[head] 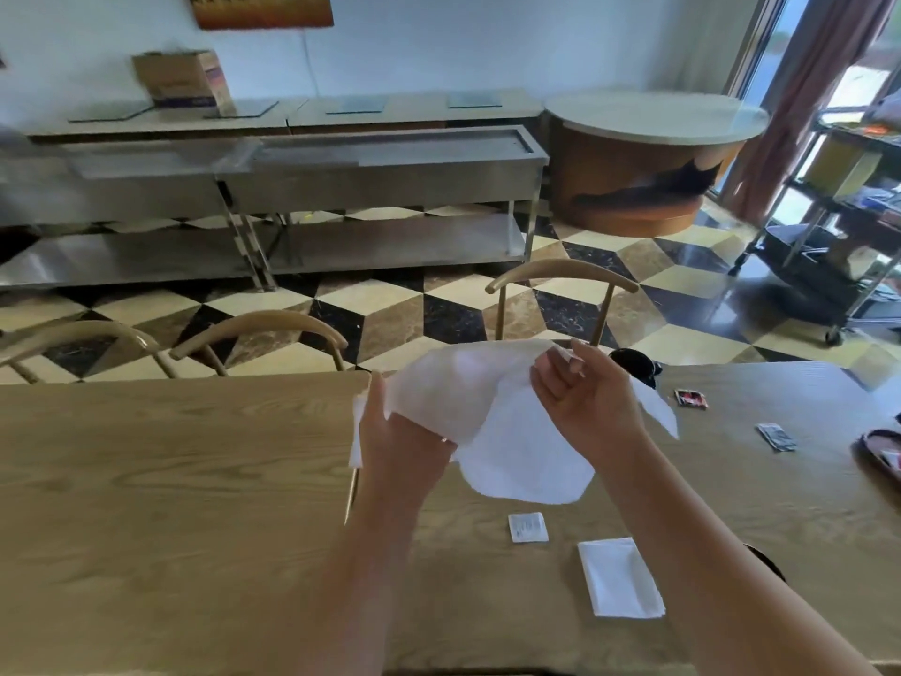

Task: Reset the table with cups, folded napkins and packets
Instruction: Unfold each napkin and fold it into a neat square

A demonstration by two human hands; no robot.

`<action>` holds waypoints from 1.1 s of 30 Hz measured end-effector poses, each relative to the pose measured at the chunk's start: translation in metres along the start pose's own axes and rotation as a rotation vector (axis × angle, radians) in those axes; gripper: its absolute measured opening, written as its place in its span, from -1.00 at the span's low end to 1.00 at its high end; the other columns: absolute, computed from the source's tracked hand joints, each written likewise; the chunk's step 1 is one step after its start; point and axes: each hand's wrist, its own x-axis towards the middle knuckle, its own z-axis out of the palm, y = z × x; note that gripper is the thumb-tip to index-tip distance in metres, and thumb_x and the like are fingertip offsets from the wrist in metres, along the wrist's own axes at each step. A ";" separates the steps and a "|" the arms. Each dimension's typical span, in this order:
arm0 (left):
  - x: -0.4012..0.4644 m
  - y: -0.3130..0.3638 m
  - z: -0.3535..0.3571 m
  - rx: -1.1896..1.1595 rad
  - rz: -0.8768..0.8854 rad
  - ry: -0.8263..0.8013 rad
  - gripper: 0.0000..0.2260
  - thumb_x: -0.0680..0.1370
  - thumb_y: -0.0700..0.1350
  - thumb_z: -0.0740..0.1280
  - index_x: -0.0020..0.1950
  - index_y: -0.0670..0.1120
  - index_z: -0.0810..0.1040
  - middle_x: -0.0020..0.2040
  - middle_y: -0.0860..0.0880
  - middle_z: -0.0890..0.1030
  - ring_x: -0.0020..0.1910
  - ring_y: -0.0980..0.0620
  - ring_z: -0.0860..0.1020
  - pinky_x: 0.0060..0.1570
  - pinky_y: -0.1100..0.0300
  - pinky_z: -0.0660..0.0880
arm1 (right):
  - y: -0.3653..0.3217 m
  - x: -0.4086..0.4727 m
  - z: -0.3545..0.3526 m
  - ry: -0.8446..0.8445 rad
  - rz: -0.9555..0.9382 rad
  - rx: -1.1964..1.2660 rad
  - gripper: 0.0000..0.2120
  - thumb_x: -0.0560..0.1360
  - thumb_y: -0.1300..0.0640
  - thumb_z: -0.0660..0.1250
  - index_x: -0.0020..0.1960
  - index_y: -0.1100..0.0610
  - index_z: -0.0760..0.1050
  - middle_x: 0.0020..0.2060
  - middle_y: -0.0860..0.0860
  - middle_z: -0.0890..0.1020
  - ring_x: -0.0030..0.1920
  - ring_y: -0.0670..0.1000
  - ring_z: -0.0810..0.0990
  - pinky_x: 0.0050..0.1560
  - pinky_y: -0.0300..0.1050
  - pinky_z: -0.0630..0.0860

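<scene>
Head view: my left hand and right hand each pinch an edge of the open napkin, held above the tabletop, beyond the folded napkin and white packet. Uneven edges could skew my fold, I think.

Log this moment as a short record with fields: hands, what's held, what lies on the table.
left hand: grips the open napkin's left edge
right hand: pinches its top edge
open napkin: unfolded, held above the table
folded napkin: flat on the table, near side
white packet: on the table, beside the folded napkin
dark packets: on the table, far right
</scene>
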 end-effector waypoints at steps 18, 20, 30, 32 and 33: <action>0.001 0.005 0.033 -0.167 0.017 0.243 -0.75 0.64 -0.03 0.32 -0.04 -0.21 0.57 -0.25 -0.15 0.66 -0.26 -0.05 0.65 -0.12 0.14 0.58 | 0.050 -0.004 0.044 -0.054 -0.044 -0.520 -0.84 0.46 0.15 0.39 -0.30 0.12 0.58 -0.25 0.10 0.58 0.00 0.12 0.75 -0.15 -0.15 0.63; 0.006 0.009 0.030 -0.144 0.017 0.263 -0.70 0.68 -0.04 0.21 -0.07 -0.23 0.57 -0.28 -0.16 0.68 -0.31 -0.08 0.65 -0.16 0.12 0.55 | 0.050 -0.001 0.034 0.068 -0.035 -0.546 -0.79 0.51 0.02 0.38 -0.19 0.12 0.67 -0.15 0.11 0.75 -0.11 0.07 0.76 -0.22 -0.15 0.63; 0.015 0.011 0.023 0.476 0.220 0.403 -0.79 0.64 0.03 0.30 0.18 -0.05 0.58 -0.13 -0.10 0.76 -0.18 -0.07 0.75 -0.24 0.08 0.67 | 0.036 0.024 -0.019 0.565 0.036 -0.223 -0.92 0.50 0.23 0.37 -0.16 0.22 0.54 -0.47 0.08 0.61 -0.50 0.00 0.62 -0.44 -0.21 0.57; 0.028 0.022 0.016 0.617 0.258 0.498 -0.79 0.68 0.05 0.21 0.11 -0.04 0.54 -0.16 -0.14 0.75 -0.21 -0.07 0.74 -0.20 0.09 0.69 | 0.030 0.035 -0.026 0.593 0.037 -0.172 -0.89 0.55 0.21 0.35 -0.13 0.23 0.53 -0.47 0.08 0.61 -0.47 0.01 0.61 -0.45 -0.21 0.58; 0.037 0.031 0.013 0.640 0.258 0.533 -0.77 0.69 0.05 0.17 0.12 -0.07 0.52 -0.11 -0.20 0.74 -0.21 -0.10 0.74 -0.20 0.08 0.69 | 0.025 0.043 -0.027 0.604 0.031 -0.156 -0.89 0.59 0.19 0.33 -0.07 0.23 0.52 -0.41 0.10 0.63 -0.41 0.02 0.62 -0.46 -0.21 0.58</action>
